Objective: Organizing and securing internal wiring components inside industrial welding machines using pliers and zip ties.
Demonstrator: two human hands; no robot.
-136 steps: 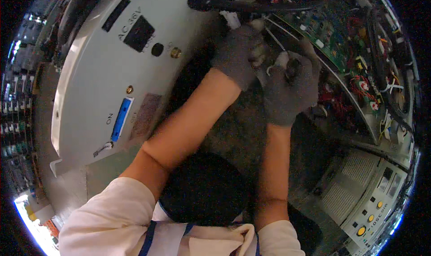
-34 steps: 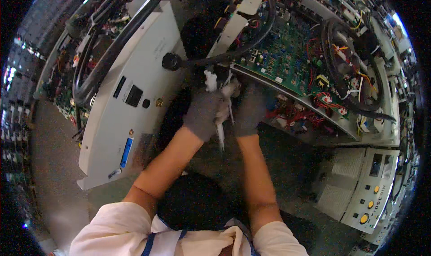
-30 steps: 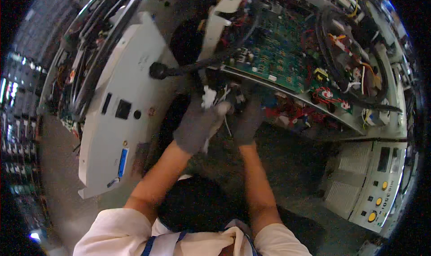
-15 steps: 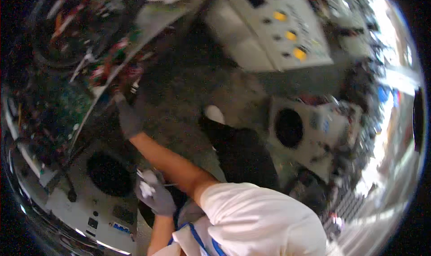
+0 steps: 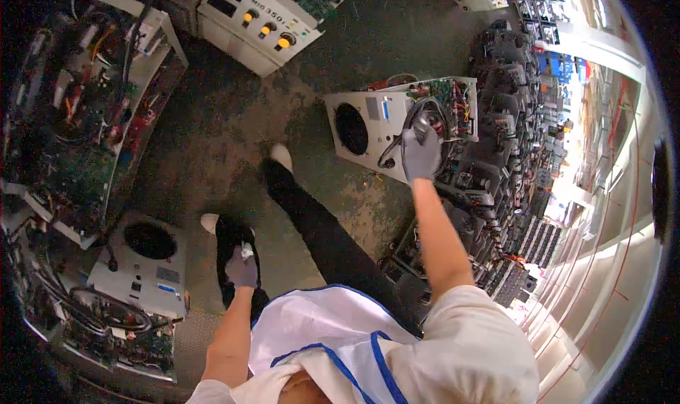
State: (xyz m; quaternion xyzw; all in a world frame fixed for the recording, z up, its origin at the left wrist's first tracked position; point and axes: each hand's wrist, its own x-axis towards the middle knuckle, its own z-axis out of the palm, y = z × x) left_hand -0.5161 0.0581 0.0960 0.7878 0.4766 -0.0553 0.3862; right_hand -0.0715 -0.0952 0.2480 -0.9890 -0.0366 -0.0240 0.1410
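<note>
My right hand [image 5: 421, 156], in a grey glove, reaches out to the right over an opened machine. Its fingers are closed at the coil of black cable [image 5: 440, 164] on this unit; what lies under the fingertips is partly hidden. The machine has a pale end panel [image 5: 388, 106] with a round black vent [image 5: 351, 129], and its green circuit board [image 5: 440, 90] is exposed. Low in front of me, my gloved left hand [image 5: 241, 271] is closed around small white pieces [image 5: 246, 251], too small to make out exactly.
Left of me stands a large opened unit [image 5: 78, 113] full of boards and wires. Below it is another pale cabinet [image 5: 145, 269] with a round vent. A control panel with yellow knobs [image 5: 265, 31] stands ahead. Several dark parts [image 5: 499, 99] line the right side.
My right arm has swung from the left unit across to the right-hand machine. The view has turned right with it. My left hand still holds the white pieces.
</note>
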